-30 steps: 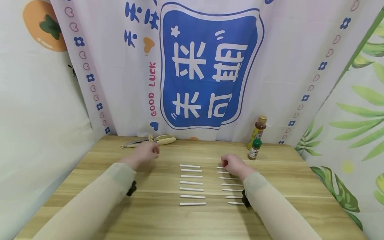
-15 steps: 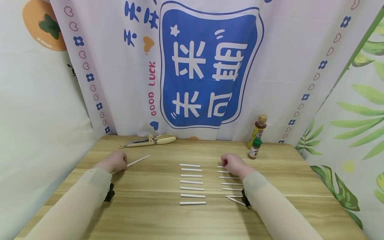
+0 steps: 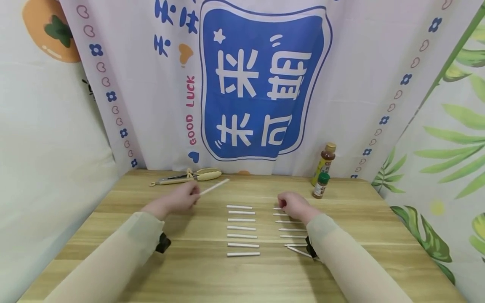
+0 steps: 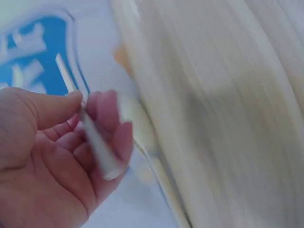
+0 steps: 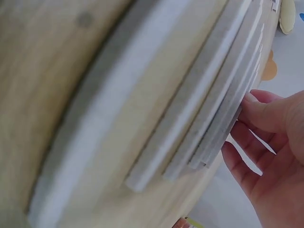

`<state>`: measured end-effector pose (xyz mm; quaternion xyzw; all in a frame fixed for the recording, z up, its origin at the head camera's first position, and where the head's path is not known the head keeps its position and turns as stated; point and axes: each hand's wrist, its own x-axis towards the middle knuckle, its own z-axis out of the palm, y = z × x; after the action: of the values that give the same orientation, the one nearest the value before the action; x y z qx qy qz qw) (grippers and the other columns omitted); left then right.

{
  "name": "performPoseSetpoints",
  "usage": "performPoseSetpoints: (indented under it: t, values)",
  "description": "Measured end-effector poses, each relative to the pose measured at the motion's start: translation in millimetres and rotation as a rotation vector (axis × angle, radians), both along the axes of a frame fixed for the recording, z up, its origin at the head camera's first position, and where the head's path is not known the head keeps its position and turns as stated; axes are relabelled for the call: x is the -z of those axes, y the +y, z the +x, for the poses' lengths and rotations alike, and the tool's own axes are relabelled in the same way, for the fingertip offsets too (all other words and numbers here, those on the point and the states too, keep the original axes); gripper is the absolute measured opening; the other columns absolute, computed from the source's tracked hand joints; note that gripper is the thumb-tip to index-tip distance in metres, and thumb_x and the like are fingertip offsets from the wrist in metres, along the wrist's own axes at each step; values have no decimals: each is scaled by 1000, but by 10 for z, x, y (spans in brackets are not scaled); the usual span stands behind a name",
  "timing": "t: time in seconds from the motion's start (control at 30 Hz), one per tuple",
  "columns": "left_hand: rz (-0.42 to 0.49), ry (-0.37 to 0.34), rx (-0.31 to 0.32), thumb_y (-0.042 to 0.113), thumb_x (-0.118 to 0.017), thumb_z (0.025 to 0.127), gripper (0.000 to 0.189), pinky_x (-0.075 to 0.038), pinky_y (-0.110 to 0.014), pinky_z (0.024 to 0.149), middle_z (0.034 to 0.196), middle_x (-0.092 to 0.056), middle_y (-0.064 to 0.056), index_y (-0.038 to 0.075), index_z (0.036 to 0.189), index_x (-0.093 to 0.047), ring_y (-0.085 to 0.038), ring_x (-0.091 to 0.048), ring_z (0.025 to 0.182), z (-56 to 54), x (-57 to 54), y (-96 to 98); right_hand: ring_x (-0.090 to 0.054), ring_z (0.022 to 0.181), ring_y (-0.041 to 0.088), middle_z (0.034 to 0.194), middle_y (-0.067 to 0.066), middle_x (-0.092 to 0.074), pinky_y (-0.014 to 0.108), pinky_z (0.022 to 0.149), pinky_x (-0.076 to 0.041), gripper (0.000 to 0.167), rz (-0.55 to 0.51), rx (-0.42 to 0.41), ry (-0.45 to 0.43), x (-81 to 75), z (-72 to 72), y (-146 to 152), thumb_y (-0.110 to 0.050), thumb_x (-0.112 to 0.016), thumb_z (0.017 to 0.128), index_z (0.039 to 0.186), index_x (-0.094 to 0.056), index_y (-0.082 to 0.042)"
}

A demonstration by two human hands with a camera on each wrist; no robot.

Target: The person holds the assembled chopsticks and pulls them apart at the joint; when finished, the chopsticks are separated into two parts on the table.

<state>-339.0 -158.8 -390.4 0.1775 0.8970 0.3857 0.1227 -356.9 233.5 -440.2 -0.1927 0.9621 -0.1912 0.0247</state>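
My left hand [image 3: 179, 198] is raised over the far left of the table, near the tongs [image 3: 187, 176]. Thumb and fingers pinch a slim white stick [image 3: 214, 187], which slants up to the right; its thicker end shows by my palm in the left wrist view. My right hand [image 3: 296, 205] is at the far end of the right column of white sticks [image 3: 292, 229]. Its thumb and fingertips pinch the farthest stick, most of which the hand hides. Another column of white sticks [image 3: 241, 228] lies to the left, in parallel rows.
A sauce bottle with a gold cap [image 3: 326, 162] and a small green-capped jar [image 3: 320, 187] stand at the back right. A printed cloth [image 3: 170, 105] hangs behind the wooden table [image 3: 189, 269]. The nearest stick of the right column [image 3: 298, 251] lies askew by my right wrist.
My left hand has swung left, then back right, and the white stick in it has come into sight. The right column's nearest stick has turned askew. My right hand has stayed in place.
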Motion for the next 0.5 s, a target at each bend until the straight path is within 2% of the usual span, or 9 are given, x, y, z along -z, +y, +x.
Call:
performPoseSetpoints:
  t: [0.1, 0.23, 0.4, 0.47, 0.5]
  values:
    - [42, 32, 73, 2, -51, 100, 4, -49, -34, 58, 82, -56, -14, -2, 100, -52, -19, -52, 65, 82, -76, 361, -50, 71, 18, 72, -1, -51, 35, 66, -43, 23, 45, -2, -6, -35, 18, 0, 10, -64, 79, 76, -56, -11]
    - [16, 98, 163, 3, -55, 99, 3, -49, -33, 61, 82, -59, -11, 2, 96, -55, -18, -54, 69, 198, -119, 745, -52, 76, 19, 79, 1, -56, 38, 71, -46, 16, 47, 23, -30, -117, 43, 12, 8, -63, 84, 85, -61, -7]
    - [-11, 118, 236, 5, -56, 99, 7, -48, -32, 63, 80, -58, -5, 7, 93, -55, -16, -54, 70, 343, -134, 1057, -58, 84, 21, 92, 7, -64, 41, 78, -49, 12, -149, 77, -9, -360, 172, -22, 2, -55, 96, 99, -65, -3]
    - [-11, 116, 250, 6, -55, 100, 7, -47, -32, 62, 79, -57, -4, 8, 93, -55, -15, -53, 69, 395, -143, 1134, -60, 87, 21, 96, 7, -66, 41, 78, -50, 13, -230, 56, 2, -517, 296, -89, -5, -53, 101, 102, -66, -5]
    - [-9, 119, 258, 6, -55, 100, 7, -47, -32, 61, 79, -57, -4, 8, 93, -55, -15, -53, 69, 418, -146, 1169, -61, 88, 21, 96, 6, -66, 41, 79, -50, 14, -260, 20, 2, -593, 373, -129, -8, -52, 102, 102, -67, -6]
